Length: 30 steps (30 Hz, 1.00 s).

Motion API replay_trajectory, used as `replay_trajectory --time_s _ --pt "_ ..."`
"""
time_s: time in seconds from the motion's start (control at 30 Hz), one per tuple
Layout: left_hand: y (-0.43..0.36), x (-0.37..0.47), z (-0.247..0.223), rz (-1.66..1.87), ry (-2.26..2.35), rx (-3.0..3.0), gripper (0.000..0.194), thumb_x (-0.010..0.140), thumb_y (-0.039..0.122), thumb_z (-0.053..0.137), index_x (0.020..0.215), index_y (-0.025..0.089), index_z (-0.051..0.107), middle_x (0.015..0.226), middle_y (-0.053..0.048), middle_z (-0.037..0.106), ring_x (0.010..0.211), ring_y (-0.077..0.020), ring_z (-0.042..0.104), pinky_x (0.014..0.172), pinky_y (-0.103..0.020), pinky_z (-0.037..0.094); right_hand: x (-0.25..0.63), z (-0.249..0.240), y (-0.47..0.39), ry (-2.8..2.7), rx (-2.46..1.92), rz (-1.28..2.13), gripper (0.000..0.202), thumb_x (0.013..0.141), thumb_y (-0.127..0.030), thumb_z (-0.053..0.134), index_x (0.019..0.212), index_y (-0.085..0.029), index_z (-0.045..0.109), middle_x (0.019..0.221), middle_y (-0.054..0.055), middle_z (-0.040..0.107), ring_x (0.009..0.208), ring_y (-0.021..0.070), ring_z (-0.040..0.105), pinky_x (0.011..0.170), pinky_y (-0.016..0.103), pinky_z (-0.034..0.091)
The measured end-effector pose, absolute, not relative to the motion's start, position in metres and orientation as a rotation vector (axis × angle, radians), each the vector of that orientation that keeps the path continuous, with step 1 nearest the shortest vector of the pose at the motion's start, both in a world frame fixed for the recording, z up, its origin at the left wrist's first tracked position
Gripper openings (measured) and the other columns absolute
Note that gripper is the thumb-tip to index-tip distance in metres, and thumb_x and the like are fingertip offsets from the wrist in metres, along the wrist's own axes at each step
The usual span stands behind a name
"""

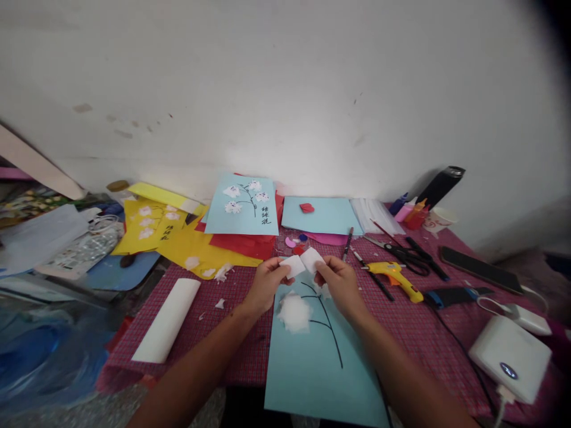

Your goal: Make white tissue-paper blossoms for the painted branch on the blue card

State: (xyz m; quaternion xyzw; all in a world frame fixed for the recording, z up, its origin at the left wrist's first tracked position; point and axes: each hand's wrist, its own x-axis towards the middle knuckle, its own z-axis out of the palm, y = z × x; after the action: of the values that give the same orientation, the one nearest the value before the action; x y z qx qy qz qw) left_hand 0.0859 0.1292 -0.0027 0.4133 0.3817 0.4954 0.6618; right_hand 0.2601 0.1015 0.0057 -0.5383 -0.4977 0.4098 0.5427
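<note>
My left hand [270, 279] pinches a small piece of white paper [294, 267] between thumb and fingers. A second white piece of paper [312, 258] is gripped by my right hand [338, 278], and the two pieces meet or nearly meet at their edges. Below both hands lies a light blue sheet [303, 374] with a drawn dark branch [331, 333]. A fluffy white paper flower [295, 312] sits on its left part. Another white patch near the branch top is partly hidden by my right hand.
A finished blue flower picture [236, 220] leans at the back. White folded paper [167, 321] lies left. To the right are a yellow glue gun [397, 279], black scissors [408, 258], a utility knife [450, 296], a phone [479, 268], a white power box [511, 356] and paint bottles [408, 211].
</note>
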Motion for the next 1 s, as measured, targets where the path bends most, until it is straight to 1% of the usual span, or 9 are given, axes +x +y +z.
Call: replay_trajectory --time_s 0.17,0.33,0.43,0.5,0.57,0.67,0.8,0.87,1.0 --pt "0.135 0.083 -0.007 1.171 0.897 0.948 0.022 0.072 0.033 0.070 0.076 0.012 0.064 0.066 -0.001 0.059 0.056 -0.0094 0.054 0.056 -0.022 0.046 0.263 0.009 0.101 -1.300 -1.381 0.913 0.027 0.088 -0.040 0.054 0.075 -0.017 0.061 0.052 -0.001 0.055 0.046 0.0122 0.047 0.045 0.023 0.034" --pt "0.142 0.081 -0.011 1.275 0.914 0.883 0.026 0.072 0.037 0.071 0.074 0.013 0.061 0.060 0.001 0.057 0.053 -0.0093 0.055 0.055 -0.022 0.044 0.260 0.018 0.093 -2.004 -1.181 0.592 0.018 0.088 -0.027 0.053 0.076 -0.018 0.064 0.070 0.003 0.061 0.067 0.0153 0.056 0.064 0.026 0.040" --pt "0.144 0.081 -0.010 1.293 0.913 0.839 0.028 0.071 0.038 0.072 0.074 0.013 0.060 0.059 0.002 0.056 0.051 -0.0091 0.054 0.054 -0.022 0.043 0.256 0.020 0.086 -2.347 -1.052 0.459 0.016 0.086 -0.020 0.053 0.079 -0.020 0.067 0.077 0.004 0.062 0.070 0.0153 0.057 0.066 0.027 0.039" --pt "0.144 0.081 -0.009 1.292 0.914 0.836 0.029 0.070 0.039 0.072 0.074 0.013 0.060 0.059 0.002 0.056 0.051 -0.0091 0.054 0.054 -0.022 0.043 0.254 0.021 0.082 -2.465 -1.040 0.439 0.012 0.083 -0.021 0.056 0.080 -0.021 0.068 0.079 0.004 0.063 0.068 0.0149 0.057 0.064 0.026 0.038" --pt "0.144 0.081 -0.010 1.284 0.926 0.850 0.030 0.070 0.040 0.072 0.073 0.013 0.060 0.059 0.001 0.056 0.051 -0.0091 0.054 0.053 -0.022 0.042 0.254 0.022 0.080 -2.515 -1.040 0.467 0.008 0.079 -0.028 0.063 0.079 -0.021 0.068 0.078 0.003 0.063 0.066 0.0149 0.056 0.063 0.027 0.038" --pt "0.143 0.081 -0.012 1.251 0.950 0.905 0.030 0.071 0.041 0.071 0.076 0.013 0.062 0.062 0.000 0.059 0.052 -0.0090 0.054 0.053 -0.021 0.042 0.255 0.025 0.081 -2.411 -1.085 0.526 0.018 0.081 -0.038 0.063 0.083 -0.021 0.068 0.077 0.003 0.063 0.068 0.0160 0.057 0.065 0.027 0.040" --pt "0.140 0.081 -0.013 1.140 0.940 1.050 0.030 0.074 0.041 0.069 0.080 0.012 0.065 0.065 -0.001 0.061 0.055 -0.0094 0.055 0.055 -0.021 0.042 0.258 0.021 0.091 -1.942 -1.318 0.519 0.020 0.090 -0.036 0.052 0.089 -0.020 0.065 0.079 0.004 0.063 0.068 0.0160 0.055 0.064 0.028 0.041" --pt "0.137 0.082 -0.011 1.068 0.918 1.102 0.030 0.075 0.041 0.068 0.082 0.012 0.066 0.068 -0.002 0.061 0.057 -0.0097 0.055 0.056 -0.022 0.043 0.259 0.015 0.096 -1.726 -1.366 0.599 0.022 0.089 -0.037 0.053 0.097 -0.019 0.062 0.082 0.004 0.063 0.065 0.0151 0.054 0.060 0.027 0.042" --pt "0.131 0.084 -0.004 0.960 0.894 1.178 0.030 0.075 0.041 0.068 0.080 0.012 0.066 0.070 -0.003 0.062 0.058 -0.0103 0.055 0.056 -0.022 0.043 0.259 0.007 0.102 -1.410 -1.254 0.948 0.038 0.082 -0.044 0.062 0.109 -0.018 0.055 0.085 0.004 0.063 0.066 0.0149 0.057 0.053 0.025 0.043"
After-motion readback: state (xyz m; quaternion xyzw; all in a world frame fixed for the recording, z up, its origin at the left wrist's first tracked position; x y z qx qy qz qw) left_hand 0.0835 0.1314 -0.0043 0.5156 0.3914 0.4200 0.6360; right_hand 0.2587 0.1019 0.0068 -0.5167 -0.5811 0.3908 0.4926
